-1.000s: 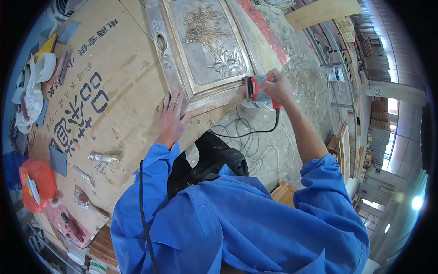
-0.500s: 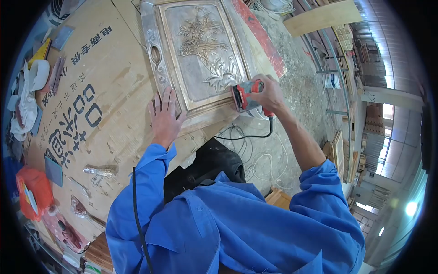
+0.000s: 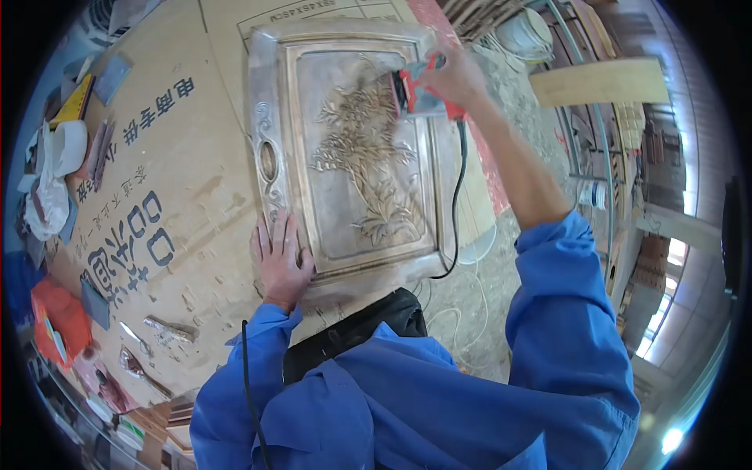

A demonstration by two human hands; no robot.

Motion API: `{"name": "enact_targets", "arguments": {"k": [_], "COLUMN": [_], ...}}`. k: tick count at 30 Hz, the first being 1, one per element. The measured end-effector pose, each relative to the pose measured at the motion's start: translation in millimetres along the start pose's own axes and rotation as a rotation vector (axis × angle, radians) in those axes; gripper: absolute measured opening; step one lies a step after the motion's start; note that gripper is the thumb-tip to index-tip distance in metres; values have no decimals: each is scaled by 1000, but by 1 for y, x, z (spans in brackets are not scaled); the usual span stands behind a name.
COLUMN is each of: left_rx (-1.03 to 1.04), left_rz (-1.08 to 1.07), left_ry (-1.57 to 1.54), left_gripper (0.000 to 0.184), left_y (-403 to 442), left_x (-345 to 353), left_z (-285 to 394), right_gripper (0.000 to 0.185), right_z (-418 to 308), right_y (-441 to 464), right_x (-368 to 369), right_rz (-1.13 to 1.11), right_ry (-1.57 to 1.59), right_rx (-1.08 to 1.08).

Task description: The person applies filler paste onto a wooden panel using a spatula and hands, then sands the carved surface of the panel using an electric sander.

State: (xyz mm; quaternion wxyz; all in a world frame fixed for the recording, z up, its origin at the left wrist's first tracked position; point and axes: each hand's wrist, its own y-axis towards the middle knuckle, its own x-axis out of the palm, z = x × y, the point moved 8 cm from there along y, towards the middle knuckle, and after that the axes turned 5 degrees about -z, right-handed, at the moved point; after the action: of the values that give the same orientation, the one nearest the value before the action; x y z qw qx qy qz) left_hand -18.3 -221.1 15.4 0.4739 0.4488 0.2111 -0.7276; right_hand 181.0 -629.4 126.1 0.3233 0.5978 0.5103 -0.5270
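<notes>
A carved wooden panel (image 3: 313, 227) with a raised floral relief (image 3: 368, 149) and a moulded frame lies flat on the cardboard. My right hand (image 3: 457, 78) is wrapped round a red and grey electric sander (image 3: 423, 92). The sander is over the panel's upper right part, by the inner frame edge and the top of the relief. Its black cord (image 3: 460, 188) runs down across the panel's right side. My left hand (image 3: 282, 262) lies flat with fingers spread on the panel's lower left corner, below an oval opening (image 3: 267, 163) in the scrolled border.
Printed cardboard (image 3: 211, 207) covers the table. At the left are a yellow triangular tool (image 3: 73, 102), a white plastic bag (image 3: 48, 207), a red bag (image 3: 61, 317) and a knife (image 3: 135, 338). A white bucket (image 3: 525, 35) and a pale board (image 3: 599, 82) stand at the upper right.
My right hand has carried the sander from the panel's lower right edge up to its upper right part. The panel appears lower and straighter in view. My left hand stays at the lower left corner.
</notes>
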Motion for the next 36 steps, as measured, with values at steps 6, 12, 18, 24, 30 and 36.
{"name": "enact_targets", "arguments": {"k": [6,12,18,24,30,36], "left_rx": [-30,-25,-28,-33,29,89], "left_rz": [-20,-18,31,82,34,-2], "left_ry": [-14,-30,-121,-201,-240,-132], "left_gripper": [74,72,70,69,66,70], "left_y": [3,1,-5,-11,-34,-30], "left_x": [-3,-2,-3,-1,0,-6], "left_z": [2,-4,-7,-16,-28,-26], "right_gripper": [43,44,39,37,38,43], "right_z": [-50,-162,-214,-220,-198,-196], "right_y": [98,95,56,-46,-203,-339], "right_x": [9,34,41,63,86,97], "right_rz": [-63,-83,-107,-152,-154,-336], "right_ry": [23,36,-68,-57,-9,-13], "right_rx": [29,46,-61,-68,-31,-4]}}
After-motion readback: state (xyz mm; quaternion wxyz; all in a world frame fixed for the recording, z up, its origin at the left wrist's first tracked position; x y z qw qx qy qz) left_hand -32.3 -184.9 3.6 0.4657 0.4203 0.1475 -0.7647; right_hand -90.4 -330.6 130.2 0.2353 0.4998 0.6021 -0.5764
